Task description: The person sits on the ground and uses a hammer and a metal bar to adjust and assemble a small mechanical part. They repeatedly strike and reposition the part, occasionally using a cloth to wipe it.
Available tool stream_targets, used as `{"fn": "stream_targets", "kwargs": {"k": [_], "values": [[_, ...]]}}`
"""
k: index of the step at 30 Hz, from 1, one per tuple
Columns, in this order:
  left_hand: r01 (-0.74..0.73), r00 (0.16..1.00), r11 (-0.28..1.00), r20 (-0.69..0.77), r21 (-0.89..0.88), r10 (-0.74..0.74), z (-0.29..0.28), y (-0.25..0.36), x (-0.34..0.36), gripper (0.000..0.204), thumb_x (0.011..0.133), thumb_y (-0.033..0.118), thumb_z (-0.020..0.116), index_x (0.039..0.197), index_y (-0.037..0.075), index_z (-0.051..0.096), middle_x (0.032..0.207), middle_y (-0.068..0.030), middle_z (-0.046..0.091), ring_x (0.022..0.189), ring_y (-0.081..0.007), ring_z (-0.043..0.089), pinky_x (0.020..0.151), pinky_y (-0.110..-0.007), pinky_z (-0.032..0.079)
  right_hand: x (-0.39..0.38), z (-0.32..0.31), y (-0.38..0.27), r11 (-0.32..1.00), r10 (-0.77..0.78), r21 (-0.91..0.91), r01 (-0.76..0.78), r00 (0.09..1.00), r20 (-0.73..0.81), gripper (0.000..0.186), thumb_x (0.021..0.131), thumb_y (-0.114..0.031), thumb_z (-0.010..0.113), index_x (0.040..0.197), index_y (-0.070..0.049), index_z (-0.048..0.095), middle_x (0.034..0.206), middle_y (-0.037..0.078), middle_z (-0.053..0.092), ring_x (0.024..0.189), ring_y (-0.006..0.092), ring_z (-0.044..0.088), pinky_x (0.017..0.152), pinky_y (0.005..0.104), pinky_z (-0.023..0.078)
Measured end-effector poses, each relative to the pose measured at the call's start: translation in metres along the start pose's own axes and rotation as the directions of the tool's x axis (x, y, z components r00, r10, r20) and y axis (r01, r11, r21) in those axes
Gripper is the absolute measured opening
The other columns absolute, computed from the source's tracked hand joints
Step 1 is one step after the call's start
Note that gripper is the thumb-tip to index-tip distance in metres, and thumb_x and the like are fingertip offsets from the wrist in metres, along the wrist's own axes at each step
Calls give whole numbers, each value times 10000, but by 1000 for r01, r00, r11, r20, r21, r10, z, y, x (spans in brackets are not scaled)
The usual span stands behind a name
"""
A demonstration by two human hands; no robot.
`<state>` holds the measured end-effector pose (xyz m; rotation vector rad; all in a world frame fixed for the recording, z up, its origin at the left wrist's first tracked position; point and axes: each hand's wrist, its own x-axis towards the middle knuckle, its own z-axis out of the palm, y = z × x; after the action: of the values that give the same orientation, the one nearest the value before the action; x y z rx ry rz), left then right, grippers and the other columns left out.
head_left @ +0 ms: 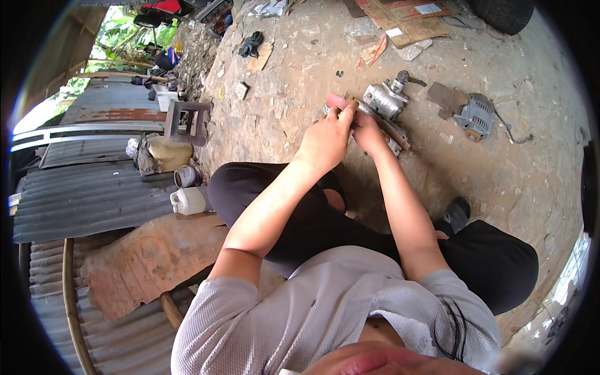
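Note:
My left hand (pixel 323 142) is closed, its fingers pinched together beside a flat pinkish-red piece (pixel 336 100). Close against it, my right hand (pixel 367 134) is closed too, and its fingertips are partly hidden. A small brownish piece (pixel 354 105) shows at the fingertips; which hand grips it I cannot tell. Just beyond the hands, on the ground, lie a silver cast-metal machine part (pixel 385 100) and a long rusty metal bar (pixel 392 130). Further right rests a grey motor-like unit (pixel 478 117) with a cable, next to a rusty metal plate (pixel 446 100).
Cardboard pieces (pixel 406 22) and a dark tyre (pixel 505 14) lie at the far right. On the left are a white jug (pixel 189 200), a tin can (pixel 186 177), a yellowish container (pixel 167 154), a brown plastic stool (pixel 188 123) and corrugated metal sheets (pixel 94 206). A black cloth-like item (pixel 250 44) lies beyond.

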<state>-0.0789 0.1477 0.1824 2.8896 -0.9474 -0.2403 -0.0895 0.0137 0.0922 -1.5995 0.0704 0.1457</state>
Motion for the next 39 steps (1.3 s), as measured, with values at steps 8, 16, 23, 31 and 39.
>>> {"fn": "stream_targets", "kwargs": {"k": [8, 16, 23, 31, 39], "values": [[3, 1000, 1000, 12, 12, -3, -1, -2, 1, 529, 978, 150, 600, 1474, 109, 421, 1240, -272, 623, 999, -461, 690, 827, -531, 579, 15, 7, 46, 999, -39, 33, 41, 999, -37, 556, 976, 106, 448, 1499, -54, 540, 1456, 94, 634, 1342, 165, 581, 1121, 335, 459], [-16, 1000, 1000, 9, -12, 16, -7, 5, 9, 592, 958, 192, 648, 1494, 105, 413, 1250, -272, 623, 1028, -455, 687, 857, -527, 574, 22, 2, 72, 986, 5, 166, 10, 996, -88, 534, 979, 82, 443, 1492, -23, 548, 1506, 120, 588, 1401, 210, 541, 1102, 349, 462], [-22, 1000, 998, -9, -64, 21, -7, 7, 7, 698, 904, 245, 735, 1505, 116, 405, 1246, -267, 627, 1035, -456, 686, 863, -523, 571, 18, 8, 95, 990, -71, 103, 96, 971, -226, 489, 1004, 73, 468, 1469, -40, 569, 1480, 95, 610, 1330, 188, 596, 1114, 336, 472], [-16, 1000, 999, -24, -37, 15, -3, 4, 5, 717, 907, 297, 738, 1509, 121, 391, 1214, -286, 639, 1021, -464, 687, 843, -533, 573, 20, 8, 75, 990, 6, 139, 8, 995, -99, 488, 966, 64, 523, 1418, -86, 629, 1366, 96, 694, 1268, 191, 653, 995, 342, 541], [4, 1000, 1000, 5, -29, -4, -4, 7, 5, 738, 894, 299, 754, 1516, 143, 390, 1211, -286, 642, 1042, -463, 683, 855, -530, 574, 33, 12, 70, 866, -75, 499, 34, 995, 63, 535, 945, 110, 478, 1452, -25, 581, 1437, 111, 649, 1378, 184, 567, 1135, 336, 448]]}}
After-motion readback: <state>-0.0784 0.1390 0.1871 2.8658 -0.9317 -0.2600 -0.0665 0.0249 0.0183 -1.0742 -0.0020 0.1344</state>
